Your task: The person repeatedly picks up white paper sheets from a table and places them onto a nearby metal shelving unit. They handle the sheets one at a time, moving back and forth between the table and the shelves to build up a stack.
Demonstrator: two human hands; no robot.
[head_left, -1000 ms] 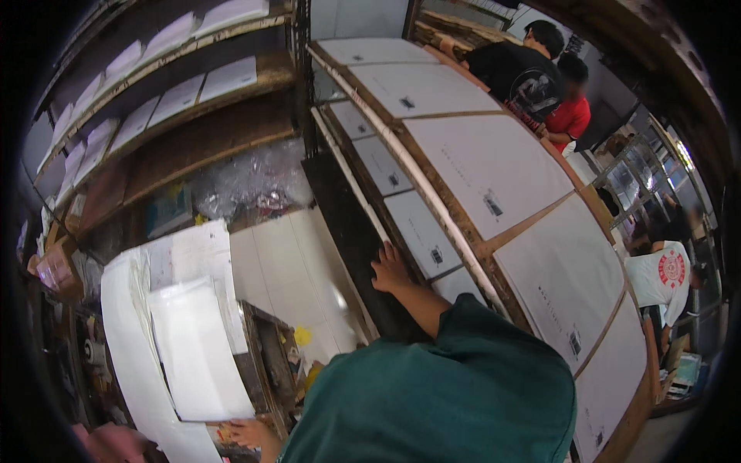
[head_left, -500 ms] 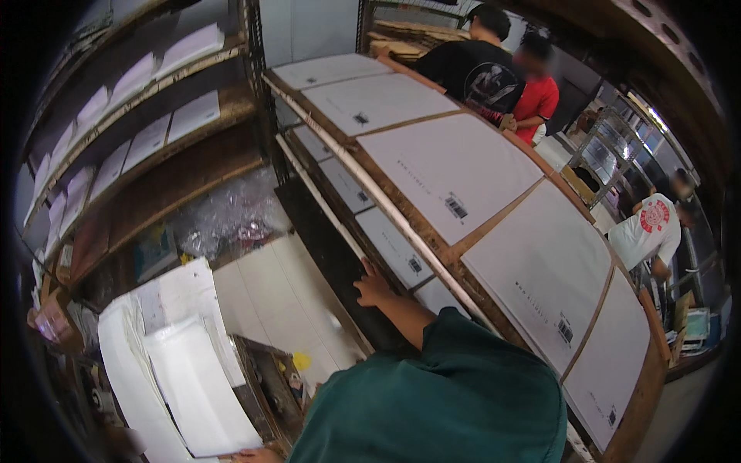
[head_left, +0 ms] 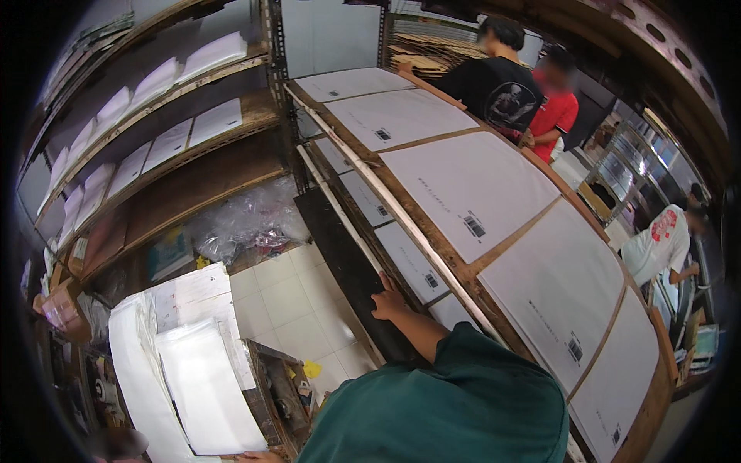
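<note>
My right hand [head_left: 388, 301], below a green sleeve, reaches down at the side of a shelf rack. Its index finger points along the pale edge rail [head_left: 340, 204] of the lower shelf, seemingly touching it, and the other fingers are apart above a black board [head_left: 328, 251]. Beside this hand, printed white sheets [head_left: 409, 258] lie on the lower shelf. Larger printed white sheets [head_left: 471, 185] cover the upper shelf. At the bottom edge, my left hand [head_left: 258, 457] shows only in part, by the near end of a white paper stack [head_left: 204, 386]; its fingers are mostly hidden.
A shelf unit [head_left: 185, 212] with paper stacks stands at the left, clear plastic wrap [head_left: 251, 220] beneath it. A wooden frame [head_left: 270, 386] borders the tiled floor [head_left: 289, 297]. Two people [head_left: 502, 92] stand behind the rack; another person in white [head_left: 656, 243] works at the right.
The whole view has shifted slightly, so the scene sits farther right and lower. My right hand keeps its place by the lower rail, and my left stays by the paper stack.
</note>
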